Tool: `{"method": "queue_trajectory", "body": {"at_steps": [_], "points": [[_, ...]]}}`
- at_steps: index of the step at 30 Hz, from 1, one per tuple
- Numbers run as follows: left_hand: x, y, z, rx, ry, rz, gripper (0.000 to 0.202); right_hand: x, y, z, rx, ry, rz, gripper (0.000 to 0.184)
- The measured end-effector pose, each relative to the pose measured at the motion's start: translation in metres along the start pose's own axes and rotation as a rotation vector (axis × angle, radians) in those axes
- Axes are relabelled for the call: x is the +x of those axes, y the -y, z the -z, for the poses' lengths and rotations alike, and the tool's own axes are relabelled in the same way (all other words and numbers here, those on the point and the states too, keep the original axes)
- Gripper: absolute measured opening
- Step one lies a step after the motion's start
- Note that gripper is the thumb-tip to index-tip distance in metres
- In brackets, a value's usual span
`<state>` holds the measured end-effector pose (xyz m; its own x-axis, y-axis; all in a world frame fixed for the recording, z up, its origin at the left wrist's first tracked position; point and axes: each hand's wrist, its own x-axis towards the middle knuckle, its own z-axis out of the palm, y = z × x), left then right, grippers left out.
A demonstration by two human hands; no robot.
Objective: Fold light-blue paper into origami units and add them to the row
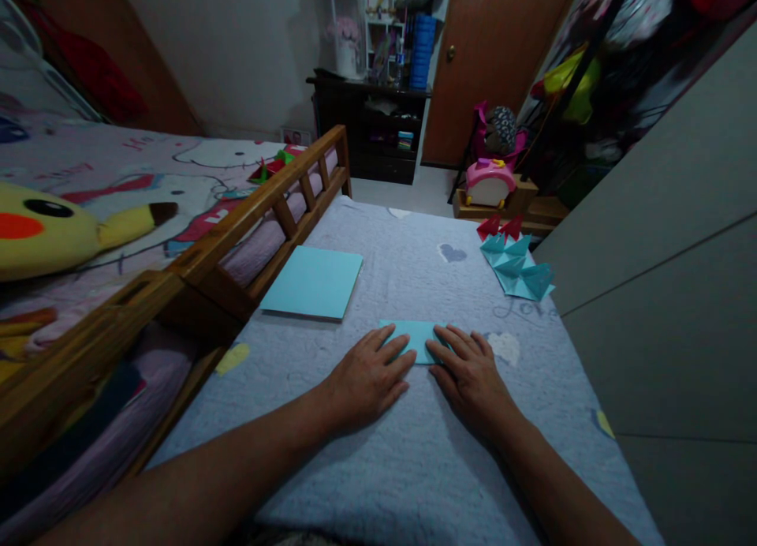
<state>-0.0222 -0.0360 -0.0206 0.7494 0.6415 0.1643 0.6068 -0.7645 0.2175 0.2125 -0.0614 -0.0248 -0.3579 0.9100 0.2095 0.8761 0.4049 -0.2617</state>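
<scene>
A folded light-blue paper strip (417, 337) lies on the grey-lilac bedsheet (408, 467) in front of me. My left hand (367, 376) lies flat with its fingers spread, the fingertips pressing on the strip's left end. My right hand (470, 372) lies flat too, fingers stretched over the strip's right end. Neither hand grips anything.
A stack of light-blue square paper (313, 282) lies to the left near a wooden bed rail (260, 207). Several folded blue and red paper pieces (516, 262) lie at the far right. A grey cupboard wall (680, 278) stands on the right. A yellow plush toy (53, 230) rests on the neighbouring bed.
</scene>
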Motion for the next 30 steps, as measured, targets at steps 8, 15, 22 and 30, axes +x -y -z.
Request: {"method": "queue_trajectory", "body": {"at_steps": [8,15,22,30], "points": [[-0.003,-0.004,0.002,0.068,0.074,0.140,0.055,0.000,0.003,0.002,-0.039,0.023,-0.015,0.033],[-0.004,-0.003,0.004,0.016,0.167,0.119,0.068,-0.003,0.008,0.002,-0.114,0.084,0.008,0.042],[-0.008,0.000,0.000,0.006,0.140,0.099,0.071,-0.003,0.009,0.003,-0.117,0.114,-0.002,0.045],[-0.009,0.001,-0.002,0.045,0.027,0.043,0.068,-0.002,0.010,0.007,-0.094,0.081,-0.029,0.039]]}}
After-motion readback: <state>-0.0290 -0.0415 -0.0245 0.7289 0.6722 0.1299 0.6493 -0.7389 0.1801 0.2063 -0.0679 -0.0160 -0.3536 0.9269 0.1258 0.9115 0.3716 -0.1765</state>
